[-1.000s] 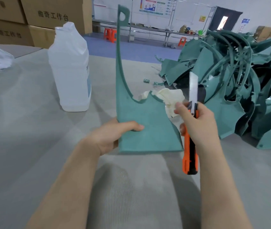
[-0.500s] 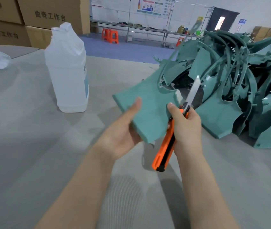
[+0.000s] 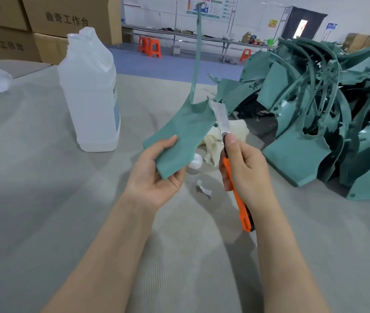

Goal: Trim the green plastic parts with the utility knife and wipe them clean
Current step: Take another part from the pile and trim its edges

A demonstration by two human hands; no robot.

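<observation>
My left hand (image 3: 154, 175) grips the near corner of a green plastic part (image 3: 184, 134), a flat panel with a long thin strip rising from its far edge. My right hand (image 3: 245, 170) holds an orange utility knife (image 3: 236, 190) with its blade out; the blade lies against the panel's right edge, my thumb near the blade's base. A cream cloth (image 3: 233, 132) lies on the table just behind both hands, partly hidden by the panel and knife.
A big heap of green plastic parts (image 3: 319, 114) fills the right side. A translucent white jug (image 3: 91, 93) stands at left, its white cap (image 3: 195, 161) and a small scrap (image 3: 203, 188) near my hands. Cardboard boxes (image 3: 44, 23) sit at far left on the grey table (image 3: 44, 199).
My left hand has turned the panel from tilted toward the heap to strip-upward again. The knife has swung round so its blade now rests on the panel's right edge.
</observation>
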